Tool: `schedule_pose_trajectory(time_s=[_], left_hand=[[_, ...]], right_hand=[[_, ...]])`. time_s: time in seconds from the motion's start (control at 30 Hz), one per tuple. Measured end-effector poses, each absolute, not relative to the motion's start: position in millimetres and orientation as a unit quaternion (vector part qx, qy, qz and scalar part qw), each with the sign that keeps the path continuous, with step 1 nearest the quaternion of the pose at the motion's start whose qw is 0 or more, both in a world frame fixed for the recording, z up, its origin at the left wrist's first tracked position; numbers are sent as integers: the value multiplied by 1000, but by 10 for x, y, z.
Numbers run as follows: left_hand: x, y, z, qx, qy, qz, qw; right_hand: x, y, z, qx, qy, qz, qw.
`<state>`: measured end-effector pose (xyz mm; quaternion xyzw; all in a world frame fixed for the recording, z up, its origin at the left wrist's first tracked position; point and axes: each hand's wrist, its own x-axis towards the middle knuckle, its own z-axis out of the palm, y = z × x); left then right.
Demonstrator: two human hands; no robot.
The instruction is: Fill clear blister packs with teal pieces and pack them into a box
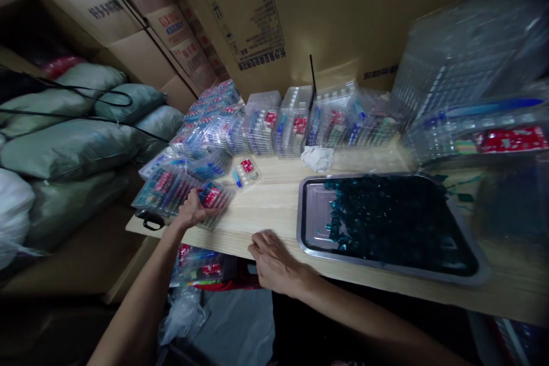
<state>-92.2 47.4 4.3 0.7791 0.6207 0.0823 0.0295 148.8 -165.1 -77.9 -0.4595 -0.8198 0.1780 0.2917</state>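
Observation:
My left hand (193, 209) is at the left end of the table, thumb and fingers closed around a stack of clear plastic packs (221, 197) with red, white-patterned pieces and blue parts inside. More such packs (160, 186) lean in a row just left of it. One single pack (246, 173) lies flat on the wood beyond the hand. My right hand (274, 260) rests at the table's front edge with its fingers curled in; what they hold, if anything, is hidden. To its right is a metal tray (315, 243) holding many dark teal, glossy pieces (381, 223).
Rows of filled clear packs (294, 123) line the back of the table (257, 206). A crumpled white tissue (317, 158) lies behind the tray. Stacked empty plastic shells (454, 63) stand back right, before a large cardboard box (300, 17). Bulging sacks (68, 146) are piled at left.

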Motion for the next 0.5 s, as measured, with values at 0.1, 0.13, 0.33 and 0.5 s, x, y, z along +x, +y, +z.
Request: schedule_pose_trajectory(time_s=[0.1, 0.13, 0.33, 0.5], left_hand=[[-793, 230, -59, 798, 595, 8, -91], [-734, 143, -91, 803, 583, -8, -126], [-311, -90, -166, 750, 629, -61, -196], [-292, 93, -162, 713, 670, -53, -200]], right_hand=[[1493, -1659, -761, -461, -819, 181, 291], [1491, -1663, -759, -461, -817, 182, 294], [1432, -1682, -792, -472, -805, 212, 291], [1411, -1687, -802, -482, -797, 219, 290]])
